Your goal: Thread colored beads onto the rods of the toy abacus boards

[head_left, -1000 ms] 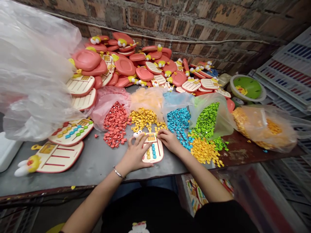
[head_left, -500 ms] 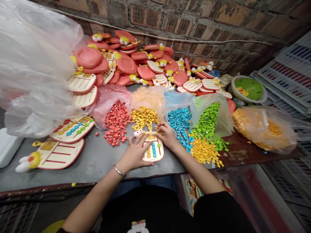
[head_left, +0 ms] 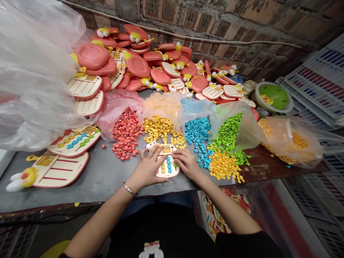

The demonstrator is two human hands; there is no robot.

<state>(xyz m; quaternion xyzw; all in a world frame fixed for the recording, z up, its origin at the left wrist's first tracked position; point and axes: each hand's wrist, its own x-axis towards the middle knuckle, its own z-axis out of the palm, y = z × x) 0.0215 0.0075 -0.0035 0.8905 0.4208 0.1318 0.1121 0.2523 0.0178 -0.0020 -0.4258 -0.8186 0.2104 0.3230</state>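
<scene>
A small cream toy abacus board (head_left: 168, 167) with blue and yellow beads on its rods lies at the table's front edge. My left hand (head_left: 146, 168) rests on its left side, fingers curled over the top near the toy's white-eared head. My right hand (head_left: 185, 163) is on its right side, fingertips pinched at a bead on a rod; what they hold is too small to name. Behind the board lie piles of beads: red (head_left: 126, 134), yellow (head_left: 158, 129), blue (head_left: 199, 134), green (head_left: 229, 134) and more yellow (head_left: 223, 166).
Finished and empty abacus boards (head_left: 73, 141) lie at the left, with a heap of red-backed ones (head_left: 139, 66) against the brick wall. A big clear plastic bag (head_left: 34, 79) fills the left. An orange bead bag (head_left: 291, 141), a green bowl (head_left: 274, 96) and crates (head_left: 319, 79) stand right.
My right hand went back to the yellow bead pile, then returned to the board's right side. The left hand stayed on the board. The view shifted slightly.
</scene>
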